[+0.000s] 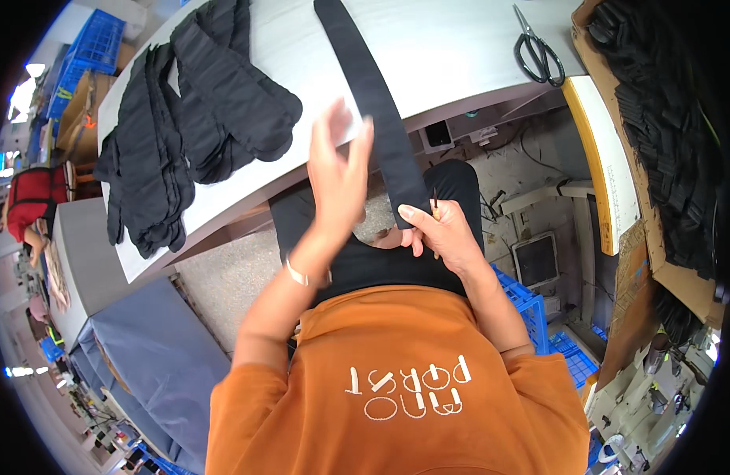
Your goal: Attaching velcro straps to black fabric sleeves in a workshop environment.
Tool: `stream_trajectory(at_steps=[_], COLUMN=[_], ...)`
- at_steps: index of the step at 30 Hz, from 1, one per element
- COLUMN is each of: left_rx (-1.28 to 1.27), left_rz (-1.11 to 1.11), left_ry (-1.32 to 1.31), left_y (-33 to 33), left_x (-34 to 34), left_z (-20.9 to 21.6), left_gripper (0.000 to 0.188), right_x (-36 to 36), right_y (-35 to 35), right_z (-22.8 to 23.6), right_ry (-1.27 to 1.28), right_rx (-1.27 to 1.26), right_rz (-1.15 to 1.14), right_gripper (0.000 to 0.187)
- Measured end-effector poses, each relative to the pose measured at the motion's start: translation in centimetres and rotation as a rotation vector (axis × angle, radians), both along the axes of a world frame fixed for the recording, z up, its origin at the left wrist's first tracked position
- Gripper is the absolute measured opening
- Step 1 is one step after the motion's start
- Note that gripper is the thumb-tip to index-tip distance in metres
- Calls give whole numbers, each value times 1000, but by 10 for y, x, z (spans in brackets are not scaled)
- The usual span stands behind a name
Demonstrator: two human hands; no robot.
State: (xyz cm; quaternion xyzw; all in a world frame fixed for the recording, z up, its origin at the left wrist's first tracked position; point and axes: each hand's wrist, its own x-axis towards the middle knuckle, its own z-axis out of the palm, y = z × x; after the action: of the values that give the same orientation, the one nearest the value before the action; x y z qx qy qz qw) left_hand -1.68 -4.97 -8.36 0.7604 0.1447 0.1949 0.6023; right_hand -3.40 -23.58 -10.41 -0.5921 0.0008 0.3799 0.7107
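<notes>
R hand (446, 232) pinching lower end of blk fabric strip (378, 103), holding sm. pointed tool (436, 209), L hand (337, 170) blurring at strip's 9 o'clock, fingers spread, strip running twd 11 o'clock over wht surface (452, 63), blk fabric pile (218, 99) lying at 10 o'clock

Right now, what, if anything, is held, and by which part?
Right hand: black fabric strip, by its near end, and a slim pointed tool, by its handle. Left hand, blurred: nothing visible.
</notes>
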Motion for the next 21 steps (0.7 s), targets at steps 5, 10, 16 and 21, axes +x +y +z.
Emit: stream_trajectory(at_steps=[5, 10, 16, 21], left_rx=[-700, -885, -909, -921], left_rz=[-29, -127, -117, -123], left_ry=[210, 320, 326, 314], left_y=[-40, -30, -33, -36], left_x=[-68, -51, -47, -48], left_z=[-20, -29, -33, -33], left_gripper=[53, 13, 14, 16], right_x=[3, -14, -23, -24], right_y=[2, -8, -6, 1], right_z=[8, 11, 8, 5], right_ry=[3, -73, -322, -538], right_rx=[-13, -37, -81, -289], right_rz=[78, -71, -349, -326], right_gripper=[28, 22, 29, 22])
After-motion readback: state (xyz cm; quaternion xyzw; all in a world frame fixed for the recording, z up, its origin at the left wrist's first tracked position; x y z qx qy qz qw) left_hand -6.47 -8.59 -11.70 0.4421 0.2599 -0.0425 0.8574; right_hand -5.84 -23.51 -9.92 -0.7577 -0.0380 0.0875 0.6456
